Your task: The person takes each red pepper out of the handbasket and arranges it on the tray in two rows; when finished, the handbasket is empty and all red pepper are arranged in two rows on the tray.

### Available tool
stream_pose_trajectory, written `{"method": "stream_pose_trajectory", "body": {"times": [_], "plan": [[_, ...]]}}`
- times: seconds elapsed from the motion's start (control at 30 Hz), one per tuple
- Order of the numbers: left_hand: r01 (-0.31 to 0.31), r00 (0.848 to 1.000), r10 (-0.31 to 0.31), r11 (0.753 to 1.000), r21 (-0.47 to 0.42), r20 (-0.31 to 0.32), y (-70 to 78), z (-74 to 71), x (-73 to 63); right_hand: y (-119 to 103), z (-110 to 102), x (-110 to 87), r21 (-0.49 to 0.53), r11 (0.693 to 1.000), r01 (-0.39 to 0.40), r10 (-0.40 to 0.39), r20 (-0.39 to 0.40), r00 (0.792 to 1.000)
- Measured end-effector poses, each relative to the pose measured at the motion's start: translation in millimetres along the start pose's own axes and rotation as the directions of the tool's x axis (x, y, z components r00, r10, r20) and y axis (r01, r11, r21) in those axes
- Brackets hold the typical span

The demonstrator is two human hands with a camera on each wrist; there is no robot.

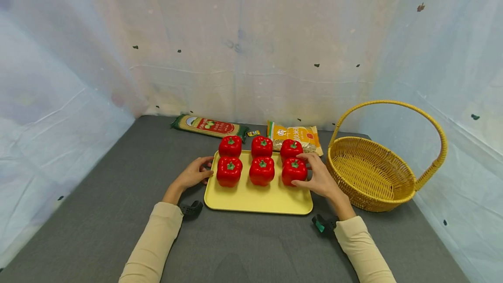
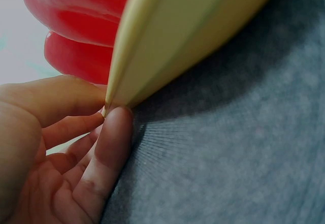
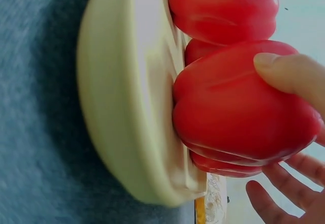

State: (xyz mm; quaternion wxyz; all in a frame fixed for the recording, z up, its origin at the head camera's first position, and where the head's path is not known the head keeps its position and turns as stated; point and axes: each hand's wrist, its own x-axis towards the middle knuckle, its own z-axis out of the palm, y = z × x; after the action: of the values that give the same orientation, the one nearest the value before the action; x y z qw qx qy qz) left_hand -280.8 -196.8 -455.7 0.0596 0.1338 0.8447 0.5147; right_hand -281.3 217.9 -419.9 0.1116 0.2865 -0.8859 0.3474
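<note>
Two rows of three red bell peppers stand on a yellow tray [image 1: 251, 202]. At the tray's left edge, my left hand [image 1: 195, 173] pinches the rim between thumb and fingers; the left wrist view shows the thumb [image 2: 114, 137] against the rim's underside. My right hand [image 1: 319, 177] holds the front right bell pepper [image 1: 294, 171], thumb on its near side and fingers around the far side. In the right wrist view that bell pepper [image 3: 238, 107] sits on the tray, with the thumb [image 3: 289, 74] pressed on it. Another bell pepper [image 1: 291, 146] stands just behind it.
A yellow wicker basket [image 1: 353, 191] with a tall arched handle [image 1: 387, 102] stands right of the tray, close to my right hand. Behind the tray lie a long green-ended pack [image 1: 210, 125], an orange-and-clear bag [image 1: 292, 133] and a small yellow-and-black packet [image 1: 253, 133]. Curtains surround the grey table [image 1: 243, 248].
</note>
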Motion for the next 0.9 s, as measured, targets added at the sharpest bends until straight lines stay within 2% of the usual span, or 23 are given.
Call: {"method": "stream_pose_trajectory", "body": {"times": [0.13, 0.37, 0.63, 0.8, 0.9], "plan": [[0.002, 1.0, -0.001, 1.0, 0.012, -0.009, -7.4, 0.4, 3.2, 0.6, -1.3, -0.2, 0.0, 1.0, 0.003, -0.003, 0.011, 1.0], [0.008, 1.0, -0.008, 1.0, 0.008, -0.01, -6.5, 0.6, 2.7, -0.1, -1.9, -1.3, -0.009, 1.0, -0.003, 0.003, 0.012, 1.0], [-0.018, 1.0, 0.018, 1.0, -0.008, -0.005, -6.1, 0.8, 3.3, -0.7, -2.9, -2.6, -0.011, 1.0, -0.011, 0.011, 0.011, 1.0], [0.006, 1.0, -0.006, 1.0, 0.009, -0.009, -7.5, 0.3, 4.5, -2.2, -4.9, -2.8, -0.008, 1.0, -0.019, 0.019, -0.001, 1.0], [0.015, 1.0, -0.016, 1.0, -0.015, -0.01, -8.0, -1.2, 4.3, -6.6, -7.7, -3.4, 0.004, 1.0, -0.015, 0.015, -0.015, 1.0]]}}
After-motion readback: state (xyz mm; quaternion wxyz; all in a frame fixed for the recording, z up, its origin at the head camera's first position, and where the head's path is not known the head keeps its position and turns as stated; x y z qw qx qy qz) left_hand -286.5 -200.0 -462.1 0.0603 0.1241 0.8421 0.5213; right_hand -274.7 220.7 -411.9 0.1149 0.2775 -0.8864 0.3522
